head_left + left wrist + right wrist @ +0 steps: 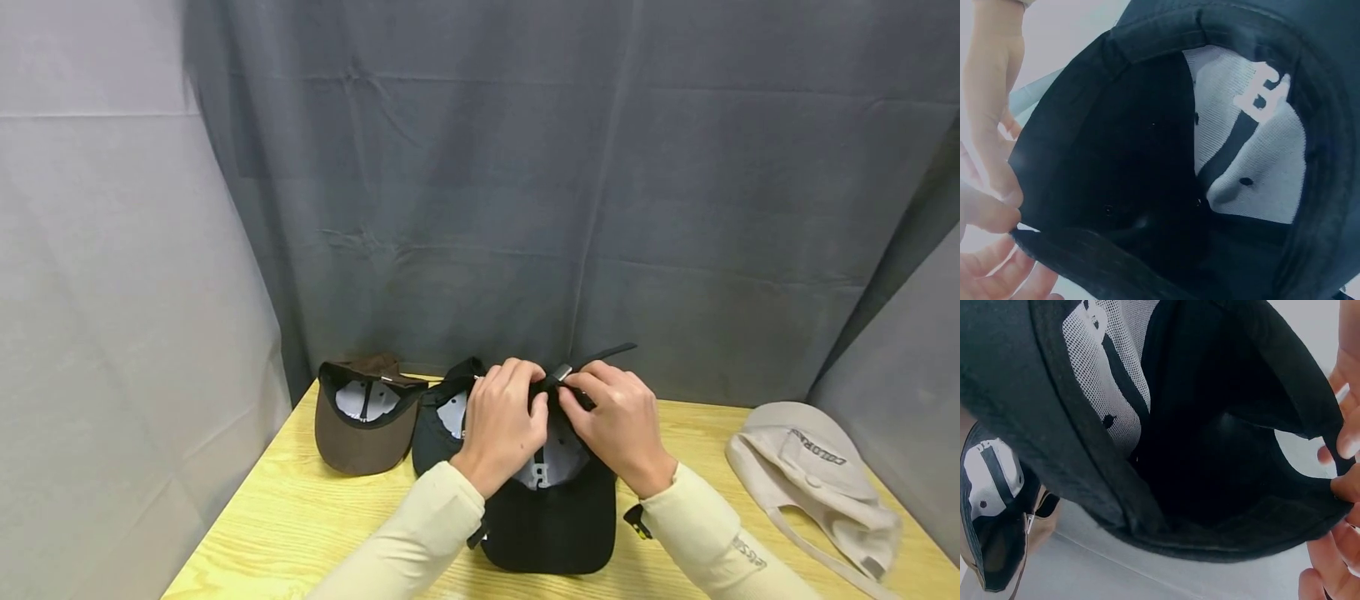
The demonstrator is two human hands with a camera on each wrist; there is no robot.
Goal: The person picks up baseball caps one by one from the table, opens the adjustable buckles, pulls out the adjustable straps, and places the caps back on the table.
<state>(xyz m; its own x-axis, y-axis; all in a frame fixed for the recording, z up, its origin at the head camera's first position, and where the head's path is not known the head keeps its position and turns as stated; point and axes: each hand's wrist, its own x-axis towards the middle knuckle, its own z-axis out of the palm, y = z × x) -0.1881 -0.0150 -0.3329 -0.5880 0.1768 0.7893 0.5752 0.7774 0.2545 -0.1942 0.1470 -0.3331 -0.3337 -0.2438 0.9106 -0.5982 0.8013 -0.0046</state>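
A black baseball cap [551,529] is tipped with its opening toward me and its brim low, near the table. Inside it a pale lining panel [1260,162] and white stitched backing show. At the cap's back edge is a metal buckle [561,372], and a loose strap [611,351] sticks out to the right. My left hand [501,423] pinches the band just left of the buckle. On the other side, my right hand [621,423] pinches the strap close to the buckle. In the right wrist view, fingertips grip the band beside the rear opening [1300,453].
Another black cap [429,437] lies partly hidden behind my left hand. Left of it sits a brown cap [363,446], opening toward me. A beige cap [813,475] with a long strap lies on the wooden table [270,533] at right. Grey curtains [480,183] hang behind.
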